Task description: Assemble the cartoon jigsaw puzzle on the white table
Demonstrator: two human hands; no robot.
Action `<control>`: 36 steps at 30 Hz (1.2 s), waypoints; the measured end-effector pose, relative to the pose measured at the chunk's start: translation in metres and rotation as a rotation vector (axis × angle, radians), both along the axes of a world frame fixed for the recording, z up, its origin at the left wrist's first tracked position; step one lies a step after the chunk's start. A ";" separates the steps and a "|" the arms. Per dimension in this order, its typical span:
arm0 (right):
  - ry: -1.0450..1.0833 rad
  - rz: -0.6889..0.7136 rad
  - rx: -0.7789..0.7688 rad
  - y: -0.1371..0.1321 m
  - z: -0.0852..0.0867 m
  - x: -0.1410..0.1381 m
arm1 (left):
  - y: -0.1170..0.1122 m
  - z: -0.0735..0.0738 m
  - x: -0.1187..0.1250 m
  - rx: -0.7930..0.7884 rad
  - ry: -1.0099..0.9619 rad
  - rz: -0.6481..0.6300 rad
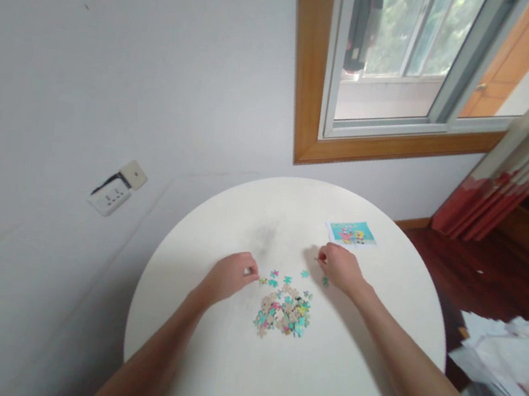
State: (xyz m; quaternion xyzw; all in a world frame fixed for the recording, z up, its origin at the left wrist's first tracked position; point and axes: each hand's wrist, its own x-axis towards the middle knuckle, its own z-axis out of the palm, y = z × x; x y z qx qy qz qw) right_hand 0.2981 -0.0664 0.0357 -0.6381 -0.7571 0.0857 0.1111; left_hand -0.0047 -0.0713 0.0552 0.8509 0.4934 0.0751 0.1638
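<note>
A heap of jigsaw puzzle pieces point(283, 313) lies on the white round table point(224, 380), some printed side up and others showing plain beige backs. My left hand point(231, 277) is left of the heap, thumb and finger pinched at the edge of a yellowish puzzle piece point(263, 281). Several loose turquoise pieces, one with pink point(275, 273), lie just beyond the heap. Up and to the right, my right hand point(341, 266) pinches a small puzzle piece point(317, 259), mostly hidden by the fingers. Close below that hand is a dark teal piece point(326, 280).
A turquoise picture card with cartoon figures point(352, 233) lies at the table's far right. Behind the table are a wall with a socket point(111, 196) and a wood-framed window point(306, 144). Piled papers point(512, 354) stand to the right, below a red-and-white curtain point(494, 189).
</note>
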 end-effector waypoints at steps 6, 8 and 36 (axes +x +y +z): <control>0.038 -0.082 0.052 0.005 -0.004 -0.001 | -0.011 -0.004 0.018 -0.099 -0.116 -0.176; 0.040 -0.032 0.031 0.005 -0.006 -0.004 | -0.014 -0.004 0.022 -0.110 -0.101 -0.192; 0.196 0.583 -0.050 -0.024 -0.011 -0.050 | -0.017 -0.012 0.027 -0.145 -0.171 -0.149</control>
